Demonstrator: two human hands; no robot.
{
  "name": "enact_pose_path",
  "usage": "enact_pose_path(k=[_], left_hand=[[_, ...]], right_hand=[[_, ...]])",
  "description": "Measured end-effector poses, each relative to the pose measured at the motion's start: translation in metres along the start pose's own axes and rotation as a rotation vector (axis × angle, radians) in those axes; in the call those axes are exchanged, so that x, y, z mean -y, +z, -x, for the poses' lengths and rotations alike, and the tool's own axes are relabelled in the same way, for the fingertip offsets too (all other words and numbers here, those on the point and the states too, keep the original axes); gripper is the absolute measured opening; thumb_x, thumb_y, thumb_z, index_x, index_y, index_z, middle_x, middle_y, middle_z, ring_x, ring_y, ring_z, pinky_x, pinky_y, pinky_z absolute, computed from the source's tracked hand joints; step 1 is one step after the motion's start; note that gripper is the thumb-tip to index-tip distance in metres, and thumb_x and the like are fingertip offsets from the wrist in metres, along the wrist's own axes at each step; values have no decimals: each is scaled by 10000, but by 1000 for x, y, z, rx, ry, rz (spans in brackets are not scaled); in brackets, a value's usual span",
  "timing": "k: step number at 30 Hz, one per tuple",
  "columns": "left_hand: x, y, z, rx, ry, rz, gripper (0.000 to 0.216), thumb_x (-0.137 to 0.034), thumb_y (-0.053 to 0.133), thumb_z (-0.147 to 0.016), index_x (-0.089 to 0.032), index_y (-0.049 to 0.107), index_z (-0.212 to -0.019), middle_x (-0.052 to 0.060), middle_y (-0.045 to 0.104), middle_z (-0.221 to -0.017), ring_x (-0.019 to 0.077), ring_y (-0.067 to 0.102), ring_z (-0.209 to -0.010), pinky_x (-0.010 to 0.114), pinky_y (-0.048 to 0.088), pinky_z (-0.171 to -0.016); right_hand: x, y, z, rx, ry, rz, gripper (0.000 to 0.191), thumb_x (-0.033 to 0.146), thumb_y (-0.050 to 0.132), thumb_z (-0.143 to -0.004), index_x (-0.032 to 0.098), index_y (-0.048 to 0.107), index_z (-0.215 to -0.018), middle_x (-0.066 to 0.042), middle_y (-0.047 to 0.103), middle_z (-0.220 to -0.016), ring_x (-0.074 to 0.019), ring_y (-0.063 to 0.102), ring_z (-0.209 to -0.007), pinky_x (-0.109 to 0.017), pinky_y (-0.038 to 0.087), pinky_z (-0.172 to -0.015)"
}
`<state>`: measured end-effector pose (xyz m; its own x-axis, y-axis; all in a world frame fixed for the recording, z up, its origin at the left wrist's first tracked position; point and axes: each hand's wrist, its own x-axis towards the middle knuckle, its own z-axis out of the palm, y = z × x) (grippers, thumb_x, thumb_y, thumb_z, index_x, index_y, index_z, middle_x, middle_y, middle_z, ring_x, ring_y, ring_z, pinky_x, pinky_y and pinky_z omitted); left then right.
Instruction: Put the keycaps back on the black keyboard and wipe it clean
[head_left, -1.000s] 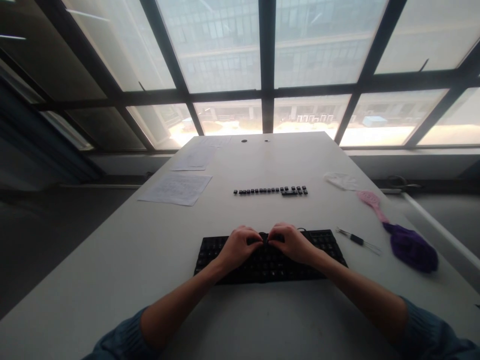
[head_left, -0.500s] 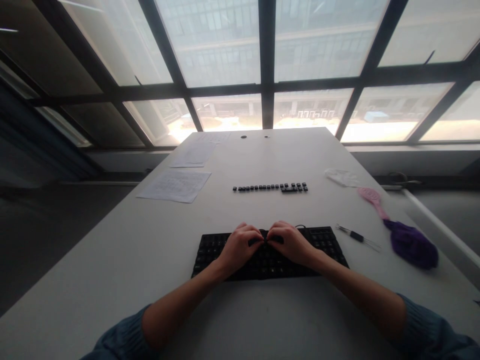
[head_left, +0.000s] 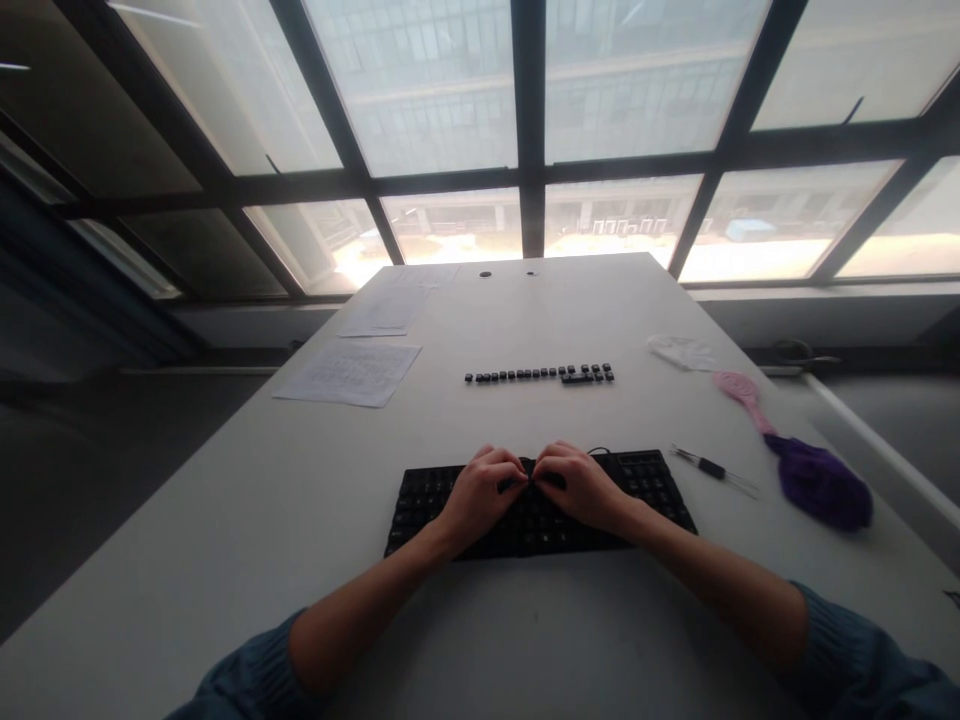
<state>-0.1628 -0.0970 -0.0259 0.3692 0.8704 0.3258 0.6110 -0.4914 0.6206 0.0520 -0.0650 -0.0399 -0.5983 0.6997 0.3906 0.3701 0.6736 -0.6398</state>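
A black keyboard [head_left: 652,485] lies on the white table [head_left: 225,520] in front of me. Both hands rest on its upper middle. My left hand [head_left: 474,490] is curled, its fingertips pinched near the top row. My right hand [head_left: 581,482] is curled the same way, and the fingertips of the two hands meet over a small dark piece that I cannot make out. A row of loose black keycaps [head_left: 538,375] lies further back on the table.
A thin metal keycap puller [head_left: 712,470] lies right of the keyboard. Beyond it are a purple cloth [head_left: 819,485], a pink brush [head_left: 739,392] and a crumpled white bag [head_left: 681,351]. Printed sheets [head_left: 349,372] lie at the back left. Large windows stand behind the table.
The hands stay pinched together at the keyboard's top row. The view has shifted slightly; nothing else has moved.
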Motion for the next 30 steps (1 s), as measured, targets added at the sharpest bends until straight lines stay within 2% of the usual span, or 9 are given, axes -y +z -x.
enact_pose_path(k=[10, 16, 30], left_hand=[[-5, -4, -1, 39, -23, -22, 94, -214, 705, -889, -218, 753, -808, 40, 727, -919, 203, 615, -908, 375, 496, -884], [-9, -3, 0, 39, -2, -95, 239, -280, 632, -949, -204, 724, -742, 43, 716, -893, 198, 603, -899, 368, 494, -872], [-9, 0, 1, 36, 47, -181, 219, -276, 597, -967, -215, 744, -815, 50, 721, -881, 218, 598, -913, 377, 520, -864]], right_hand=[[3, -1, 1, 14, 14, 18, 136, 89, 647, -883, 210, 705, -862, -52, 698, -909, -205, 620, -920, -338, 508, -846], [6, -1, 1, 19, -13, 67, 106, 121, 644, -883, 204, 677, -826, -53, 695, -914, -204, 610, -906, -336, 503, -842], [12, -3, 0, 54, -72, 209, 158, 152, 611, -912, 207, 649, -768, -60, 677, -947, -198, 590, -891, -332, 502, -809]])
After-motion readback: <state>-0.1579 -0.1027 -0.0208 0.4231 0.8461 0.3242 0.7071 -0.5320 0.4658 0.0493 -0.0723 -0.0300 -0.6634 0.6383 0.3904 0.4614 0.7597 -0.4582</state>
